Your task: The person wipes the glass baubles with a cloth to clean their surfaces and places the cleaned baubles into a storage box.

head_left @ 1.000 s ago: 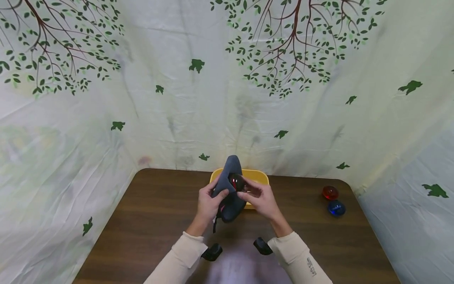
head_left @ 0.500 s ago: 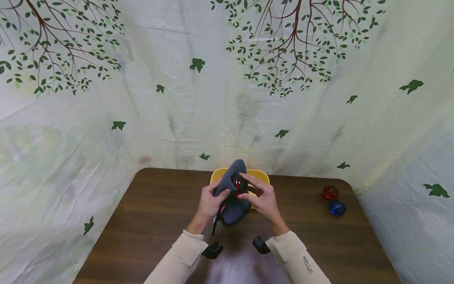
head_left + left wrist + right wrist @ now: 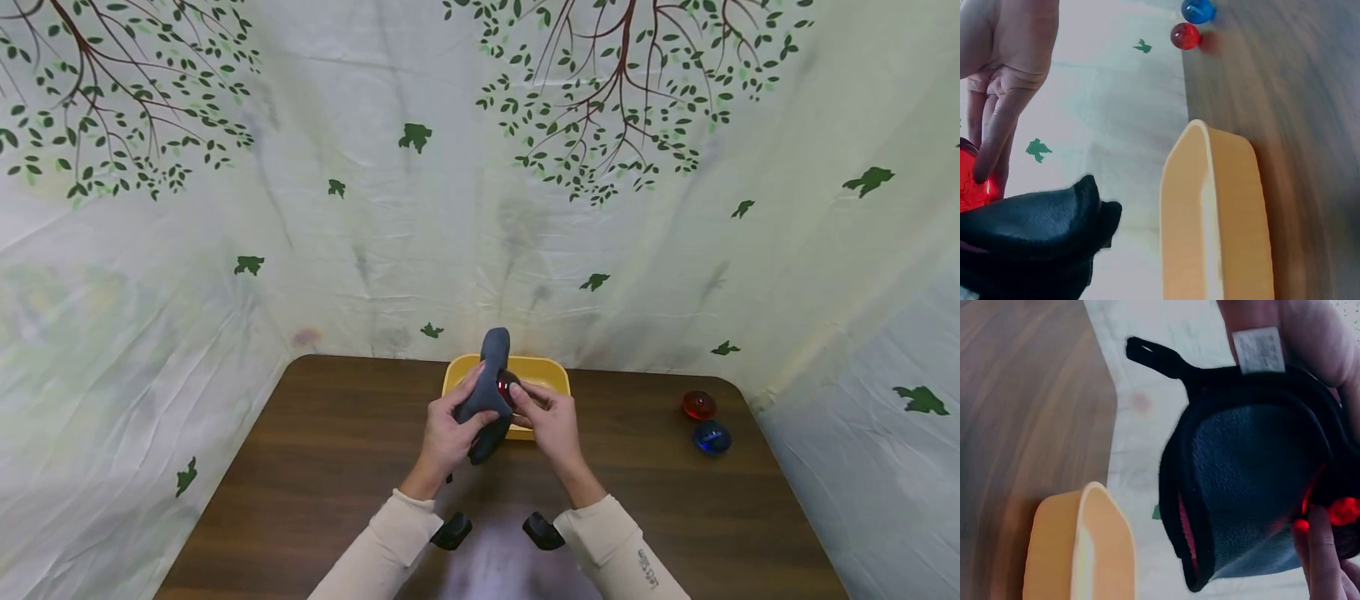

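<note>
My left hand (image 3: 447,429) grips a folded blue-grey oven mitt (image 3: 491,396), thumb on its near side. Black edging, a hanging loop (image 3: 1157,356), a white label (image 3: 1260,350) and a sliver of pink lining show in the right wrist view. Against the mitt's right side, partly hidden by it, is a glossy dark red ball (image 3: 507,384). My right hand (image 3: 553,421) pinches this ball between thumb and fingers. The left wrist view shows the ball glowing bright red (image 3: 971,181) beyond the mitt's edge.
Behind and below the hands stands a yellow tub (image 3: 551,372) on the brown wooden table (image 3: 337,450). At the table's right lie a clear red ball (image 3: 699,405) and a clear blue ball (image 3: 712,437). A leaf-printed cloth (image 3: 360,250) hangs along the back.
The mitt first tilted right, then swung back upright and folded narrower. More of the ball is now covered by it, and my right thumb has moved up onto the ball.
</note>
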{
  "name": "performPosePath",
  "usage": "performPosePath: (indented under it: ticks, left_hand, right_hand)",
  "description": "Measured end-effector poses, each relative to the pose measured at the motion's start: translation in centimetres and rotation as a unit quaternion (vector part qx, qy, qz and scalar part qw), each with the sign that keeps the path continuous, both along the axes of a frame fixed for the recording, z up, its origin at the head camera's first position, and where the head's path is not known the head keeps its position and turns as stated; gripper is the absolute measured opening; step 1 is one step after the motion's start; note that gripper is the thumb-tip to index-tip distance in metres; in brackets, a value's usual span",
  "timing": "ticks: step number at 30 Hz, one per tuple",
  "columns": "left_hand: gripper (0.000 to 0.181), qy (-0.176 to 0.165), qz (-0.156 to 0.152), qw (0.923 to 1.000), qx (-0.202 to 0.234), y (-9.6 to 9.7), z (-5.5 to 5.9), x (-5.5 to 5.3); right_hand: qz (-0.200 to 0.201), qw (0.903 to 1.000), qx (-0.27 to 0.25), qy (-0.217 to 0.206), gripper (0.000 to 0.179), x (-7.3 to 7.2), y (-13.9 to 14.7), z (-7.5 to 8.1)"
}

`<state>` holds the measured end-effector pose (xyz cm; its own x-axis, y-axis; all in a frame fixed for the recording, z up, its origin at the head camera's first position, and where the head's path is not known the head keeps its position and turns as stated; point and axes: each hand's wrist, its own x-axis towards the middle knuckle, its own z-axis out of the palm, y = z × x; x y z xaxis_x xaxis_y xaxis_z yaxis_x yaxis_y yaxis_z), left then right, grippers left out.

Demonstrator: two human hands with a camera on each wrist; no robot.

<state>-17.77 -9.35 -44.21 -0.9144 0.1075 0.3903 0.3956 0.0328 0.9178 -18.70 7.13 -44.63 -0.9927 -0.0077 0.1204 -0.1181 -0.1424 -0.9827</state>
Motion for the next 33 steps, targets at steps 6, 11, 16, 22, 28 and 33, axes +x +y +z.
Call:
performPosePath:
  ticks: [6, 11, 16, 22, 28, 33]
  left_hand:
    - [0.055, -0.030, 0.004, 0.9990, 0.032, 0.12, -0.66, -0.23]
    - [0.051, -0.067, 0.014, 0.9957, 0.063, 0.20, -0.47, -0.18]
    - [0.049, -0.091, 0.020, 0.9920, 0.085, 0.12, -0.52, -0.18]
    - [0.055, -0.080, -0.009, 0.9916, 0.101, 0.00, -0.69, 0.14]
    - [0.057, -0.018, -0.007, 0.9987, 0.047, -0.09, -0.88, -0.06]
    - [0.059, 0.029, 0.001, 0.9995, -0.011, -0.15, -0.10, 0.26]
  right_hand:
    - [0.010, 0.9991, 0.023, 0.035, 0.036, 0.09, 0.16, -0.31]
    - [0.030, 0.9920, 0.002, 0.122, 0.047, -0.02, 0.28, -0.74]
    - [0.080, 0.9822, -0.011, 0.170, 0.055, -0.27, 0.54, -0.79]
    - [0.085, 0.9887, 0.003, 0.124, 0.052, -0.32, 0.67, -0.41]
    - [0.048, 0.9965, 0.010, 0.068, 0.043, -0.31, 0.40, -0.37]
    - [0.046, 0.9989, -0.009, 0.009, 0.036, -0.32, 0.13, -0.42]
